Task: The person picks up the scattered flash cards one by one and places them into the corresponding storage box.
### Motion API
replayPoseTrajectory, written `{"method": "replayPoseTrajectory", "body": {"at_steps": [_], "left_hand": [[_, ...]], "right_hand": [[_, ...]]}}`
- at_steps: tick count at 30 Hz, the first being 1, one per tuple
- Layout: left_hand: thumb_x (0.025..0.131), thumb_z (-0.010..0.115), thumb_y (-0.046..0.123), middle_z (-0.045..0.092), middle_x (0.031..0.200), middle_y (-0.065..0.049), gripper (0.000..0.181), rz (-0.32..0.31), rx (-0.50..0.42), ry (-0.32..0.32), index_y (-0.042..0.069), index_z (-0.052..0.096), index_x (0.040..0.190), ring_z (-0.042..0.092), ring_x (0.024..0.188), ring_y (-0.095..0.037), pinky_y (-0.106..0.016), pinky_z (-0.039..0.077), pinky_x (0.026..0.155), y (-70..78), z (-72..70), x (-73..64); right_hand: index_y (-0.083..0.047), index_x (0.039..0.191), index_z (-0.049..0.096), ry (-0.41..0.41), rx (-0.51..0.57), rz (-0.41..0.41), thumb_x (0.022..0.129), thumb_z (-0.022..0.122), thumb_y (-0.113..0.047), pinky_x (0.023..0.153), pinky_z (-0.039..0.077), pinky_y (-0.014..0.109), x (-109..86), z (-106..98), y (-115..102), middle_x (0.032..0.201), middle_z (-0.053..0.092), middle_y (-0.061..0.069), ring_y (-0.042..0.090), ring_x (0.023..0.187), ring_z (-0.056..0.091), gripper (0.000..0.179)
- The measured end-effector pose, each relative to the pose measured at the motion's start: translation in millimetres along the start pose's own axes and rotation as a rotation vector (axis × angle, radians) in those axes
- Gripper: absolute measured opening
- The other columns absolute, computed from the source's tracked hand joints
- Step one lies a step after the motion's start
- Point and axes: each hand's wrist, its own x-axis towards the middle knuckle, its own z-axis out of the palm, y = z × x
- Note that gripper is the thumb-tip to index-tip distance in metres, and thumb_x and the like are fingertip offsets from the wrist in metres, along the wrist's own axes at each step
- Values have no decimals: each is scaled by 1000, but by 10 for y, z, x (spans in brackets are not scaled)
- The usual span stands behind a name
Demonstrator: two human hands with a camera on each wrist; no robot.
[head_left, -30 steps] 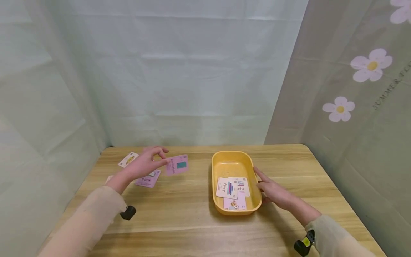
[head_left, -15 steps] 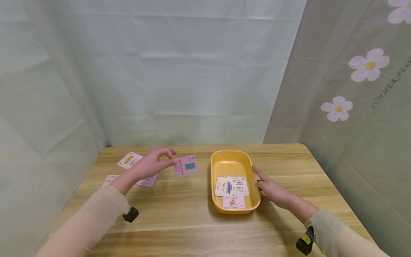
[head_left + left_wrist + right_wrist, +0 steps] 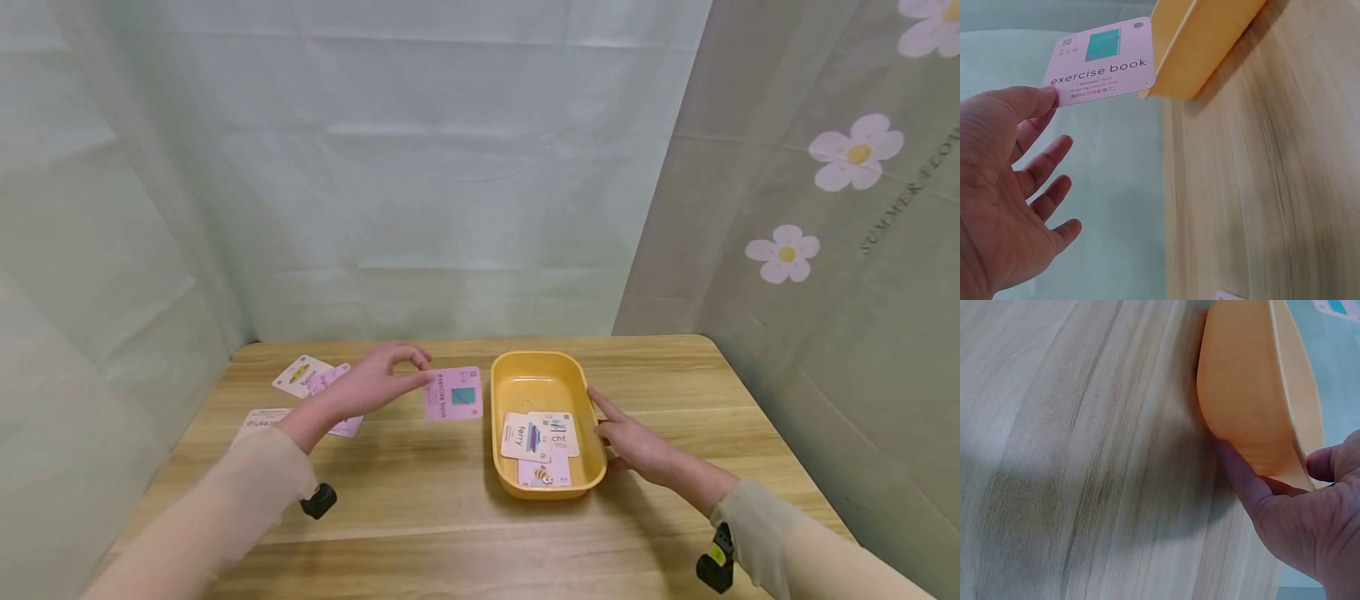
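My left hand (image 3: 378, 382) pinches a pink "exercise book" flashcard (image 3: 457, 396) by its edge, thumb on the printed face. The card hangs in the air just left of a yellow plastic tray (image 3: 538, 387). In the left wrist view, the other fingers (image 3: 1047, 162) are spread loosely below the flashcard. My right hand (image 3: 641, 448) holds the tray's right side; in the right wrist view, one finger lies along the outer wall (image 3: 1241, 394) and another tip is at the rim. Inside the tray lie a "ferry" card (image 3: 527, 437), a partly covered card ending in "cht" and a bee card (image 3: 546, 473).
On the left of the wooden table (image 3: 420, 533) lie a "boat" card (image 3: 296, 372), pink cards (image 3: 347, 427) partly behind the left hand, and a card ending in "ceship" (image 3: 258, 419), partly hidden by the sleeve. Pale curtains (image 3: 450, 208) surround the table.
My left hand has carried the exercise book flashcard rightward, close to the tray's left rim, uncovering more of the cards on the left. The right hand stays at the tray.
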Motion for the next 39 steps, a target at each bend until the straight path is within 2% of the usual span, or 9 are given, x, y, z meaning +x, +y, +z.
{"method": "replayPoseTrajectory", "body": {"at_steps": [7, 14, 20, 27, 33, 39], "left_hand": [[97, 71, 39, 63, 134, -3, 15, 12, 10, -11, 24, 68, 94, 50, 133, -34, -61, 37, 108, 177, 100, 121], [97, 71, 38, 64, 132, -3, 14, 41, 9, -25, 25, 68, 94, 49, 132, -31, -60, 35, 110, 315, 233, 267], [98, 70, 36, 66, 128, 0, 12, 67, -11, -27, 23, 69, 96, 53, 129, -27, -54, 41, 107, 414, 339, 403], [99, 68, 38, 66, 120, 4, 15, 37, -57, -18, 24, 71, 103, 57, 121, -25, -49, 46, 99, 508, 454, 526], [99, 67, 41, 64, 124, 2, 17, 2, -63, -1, 24, 71, 104, 56, 120, -22, -50, 46, 100, 590, 566, 633], [100, 66, 38, 64, 126, -3, 20, -22, -80, -15, 20, 71, 107, 56, 121, -25, -50, 46, 102, 670, 706, 741]], "right_hand": [[-24, 166, 6, 8, 4, 0, 103, 39, -9, 90, 55, 56, 11, 6, 5, 167, 7, 25, 47, 141, 35, 73], [-24, 166, 8, 20, 2, 4, 103, 39, -9, 89, 55, 57, 23, 19, 10, 166, 9, 26, 47, 139, 38, 72], [-24, 166, 8, 19, -1, 2, 102, 40, -9, 89, 55, 57, 24, 14, 12, 166, 10, 26, 45, 138, 40, 73], [-25, 166, 8, 15, -24, 7, 103, 39, -11, 91, 54, 58, 42, -1, 13, 167, 9, 24, 45, 139, 39, 72], [-25, 166, 8, 19, -18, 3, 102, 39, -10, 91, 53, 58, 42, -2, 12, 166, 10, 27, 46, 139, 38, 73], [-24, 166, 8, 19, 3, -5, 102, 40, -10, 89, 54, 56, 32, 11, 39, 166, 9, 27, 45, 137, 40, 73]]}}
